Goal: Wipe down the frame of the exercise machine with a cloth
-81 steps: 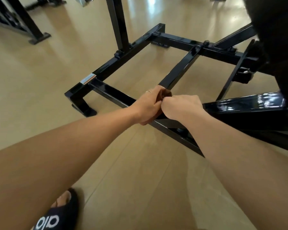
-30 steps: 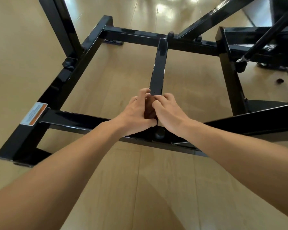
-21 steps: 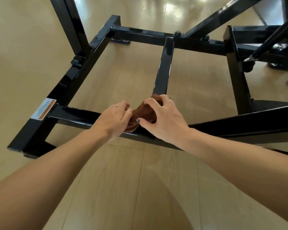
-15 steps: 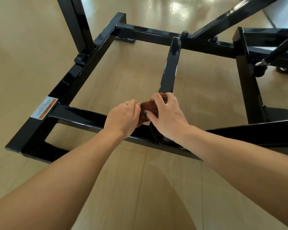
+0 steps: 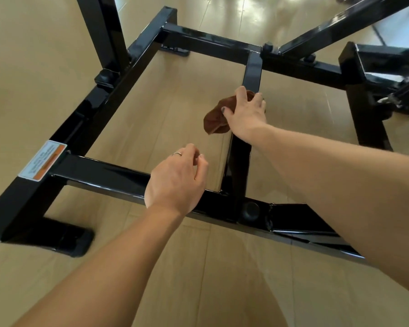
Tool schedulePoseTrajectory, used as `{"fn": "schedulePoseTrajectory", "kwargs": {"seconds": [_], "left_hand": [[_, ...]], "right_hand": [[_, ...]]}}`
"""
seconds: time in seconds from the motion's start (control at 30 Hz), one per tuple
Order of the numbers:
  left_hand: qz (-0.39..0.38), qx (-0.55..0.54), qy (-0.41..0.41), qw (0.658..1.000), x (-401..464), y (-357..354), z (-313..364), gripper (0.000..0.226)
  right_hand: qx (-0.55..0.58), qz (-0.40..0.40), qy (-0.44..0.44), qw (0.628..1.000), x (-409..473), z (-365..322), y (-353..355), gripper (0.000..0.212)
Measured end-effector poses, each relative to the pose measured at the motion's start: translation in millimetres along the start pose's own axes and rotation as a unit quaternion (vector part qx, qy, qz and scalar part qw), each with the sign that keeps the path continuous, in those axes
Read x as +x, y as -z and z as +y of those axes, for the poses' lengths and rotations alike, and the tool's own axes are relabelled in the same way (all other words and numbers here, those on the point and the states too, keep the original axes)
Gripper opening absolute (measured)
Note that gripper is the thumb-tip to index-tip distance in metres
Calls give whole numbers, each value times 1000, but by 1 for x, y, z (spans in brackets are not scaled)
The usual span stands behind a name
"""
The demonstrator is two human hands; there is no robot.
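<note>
My right hand (image 5: 246, 114) is on the middle bar (image 5: 252, 72) of the black frame (image 5: 118, 178), about halfway between the near rail and the far rail. Under this hand I hold the brown cloth (image 5: 216, 119) against the bar; my fingers are curled over it and over the top of the bar, and my thumb presses on the left part of the cloth. A loose end of the cloth hangs out on the left side of the bar, above the wooden floor (image 5: 175, 102).

My left hand (image 5: 177, 182) is apart from the cloth, above the near rail of the frame, just left of the place where the middle bar joins it. It holds nothing; the fingers are loosely bent, and there is a ring (image 5: 177, 154) on one finger.

On the near left corner of the frame there is a white and orange label (image 5: 43, 160). A black upright post (image 5: 102, 31) stands on the left rail.
</note>
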State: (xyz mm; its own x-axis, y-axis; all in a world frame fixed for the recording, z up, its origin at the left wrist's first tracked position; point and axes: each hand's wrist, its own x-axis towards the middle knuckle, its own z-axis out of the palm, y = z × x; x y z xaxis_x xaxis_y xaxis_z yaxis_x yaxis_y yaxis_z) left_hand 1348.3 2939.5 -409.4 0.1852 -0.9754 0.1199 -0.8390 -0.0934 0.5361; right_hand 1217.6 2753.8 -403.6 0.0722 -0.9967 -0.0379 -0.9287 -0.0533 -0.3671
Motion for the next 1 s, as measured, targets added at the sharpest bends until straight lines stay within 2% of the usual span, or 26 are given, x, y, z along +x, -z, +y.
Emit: {"fn": "schedulePoseTrajectory", "kwargs": {"seconds": [0.13,0.23,0.33,0.77,0.9,1.0], "left_hand": [[-7,3,6,1000,-2,0,2,26],[-1,22,16,1000,-5,1,5,29],[9,36,17,999,-8,0,4,31],[41,6,4,999,-3,-4,0,30],[37,8,9,999,-2,-3,0,29],[16,0,11,1000,-2,-1,-1,30]], "right_hand": [[33,-16,-30,999,-57,-5,6,48],[41,-50,-6,998,-124,-8,3,46],[45,-62,4,997,-150,-6,2,41],[5,-26,-42,999,43,0,12,49],[12,-33,-67,997,52,-1,17,56],[38,-53,-71,995,19,-1,22,53]]}}
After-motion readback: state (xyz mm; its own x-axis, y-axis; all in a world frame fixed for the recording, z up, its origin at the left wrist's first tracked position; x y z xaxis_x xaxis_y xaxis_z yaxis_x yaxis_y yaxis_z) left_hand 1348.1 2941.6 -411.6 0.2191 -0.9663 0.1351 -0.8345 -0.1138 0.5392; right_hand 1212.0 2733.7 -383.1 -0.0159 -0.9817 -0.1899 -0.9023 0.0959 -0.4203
